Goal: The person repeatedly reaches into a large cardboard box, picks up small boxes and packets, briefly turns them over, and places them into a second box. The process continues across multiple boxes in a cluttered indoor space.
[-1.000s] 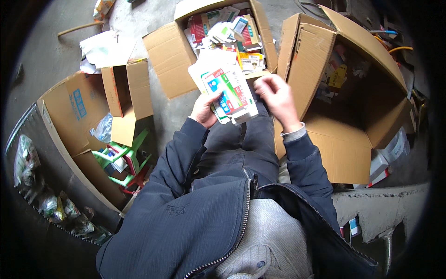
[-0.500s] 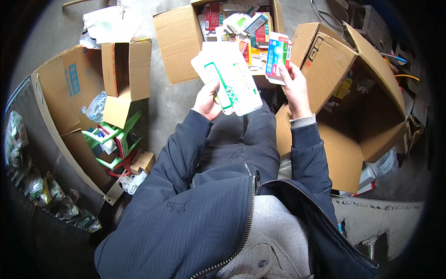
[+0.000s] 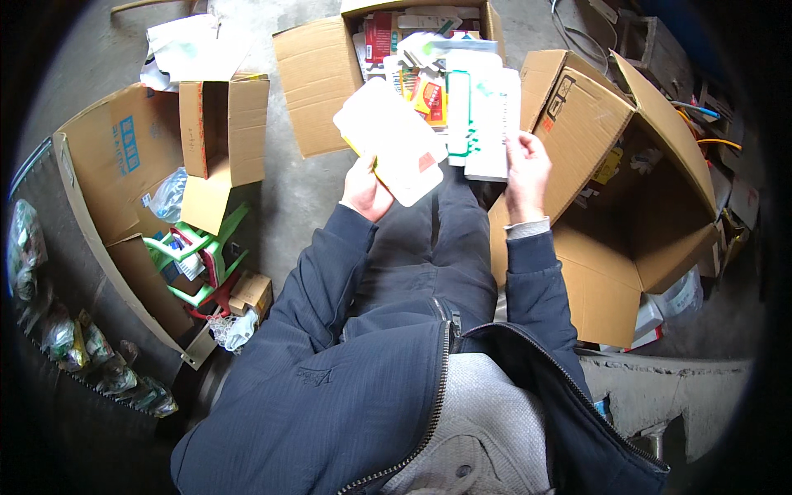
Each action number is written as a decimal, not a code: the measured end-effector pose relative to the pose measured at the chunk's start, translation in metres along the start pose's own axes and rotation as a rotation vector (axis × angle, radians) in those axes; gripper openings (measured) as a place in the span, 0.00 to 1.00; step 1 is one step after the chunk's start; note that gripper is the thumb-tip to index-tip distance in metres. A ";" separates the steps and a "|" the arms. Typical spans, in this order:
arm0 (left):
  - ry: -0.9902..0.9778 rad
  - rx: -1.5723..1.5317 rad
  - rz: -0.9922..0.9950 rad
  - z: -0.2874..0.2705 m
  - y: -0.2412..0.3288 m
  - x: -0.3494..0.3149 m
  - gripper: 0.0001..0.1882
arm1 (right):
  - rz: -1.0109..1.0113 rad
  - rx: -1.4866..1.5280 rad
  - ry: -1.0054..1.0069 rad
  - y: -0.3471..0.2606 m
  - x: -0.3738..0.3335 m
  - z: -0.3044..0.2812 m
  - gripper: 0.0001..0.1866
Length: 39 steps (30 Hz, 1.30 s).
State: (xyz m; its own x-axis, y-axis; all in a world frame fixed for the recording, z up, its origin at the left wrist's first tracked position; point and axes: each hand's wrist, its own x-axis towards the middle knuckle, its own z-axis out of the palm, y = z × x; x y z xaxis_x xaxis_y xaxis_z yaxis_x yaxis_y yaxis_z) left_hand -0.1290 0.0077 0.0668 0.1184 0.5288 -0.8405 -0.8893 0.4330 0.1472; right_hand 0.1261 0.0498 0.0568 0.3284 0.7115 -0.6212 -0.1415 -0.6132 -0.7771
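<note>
My left hand (image 3: 369, 188) is closed on flattened white cartons (image 3: 388, 140) with a yellow edge and a small brownish patch near one corner. To its right, my right hand (image 3: 528, 177) pinches the lower right edge of white-and-green flattened cartons (image 3: 483, 107). Both handfuls are up over my knees, side by side. Just beyond them stands an open cardboard box (image 3: 316, 82) filled with small medicine-type cartons (image 3: 429, 97) in red, yellow, white and green. The cartons in my hands hide part of that pile.
At the right a large open cardboard box (image 3: 587, 107) lies tilted. Another big box (image 3: 120, 177) stands at the left, beside a green-and-red plastic stool (image 3: 194, 247). Filled clear bags (image 3: 111, 371) line the left rim. A broken concrete ledge (image 3: 685, 388) is at the lower right.
The blue-and-red carton has left my right hand, which now grips the white-and-green cartons that were in my left. The left hand's yellow-edged white cartons are now uncovered.
</note>
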 end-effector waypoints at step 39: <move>-0.048 0.391 0.088 -0.018 0.008 0.017 0.19 | -0.075 0.143 -0.146 0.040 -0.007 0.008 0.09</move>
State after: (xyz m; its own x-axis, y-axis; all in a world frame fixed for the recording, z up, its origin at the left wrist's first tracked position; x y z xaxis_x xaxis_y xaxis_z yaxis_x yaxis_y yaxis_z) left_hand -0.1421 0.0075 0.0444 0.0776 0.6055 -0.7920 -0.6633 0.6244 0.4124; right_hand 0.1108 0.0230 0.0298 0.2061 0.8017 -0.5611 -0.2565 -0.5091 -0.8216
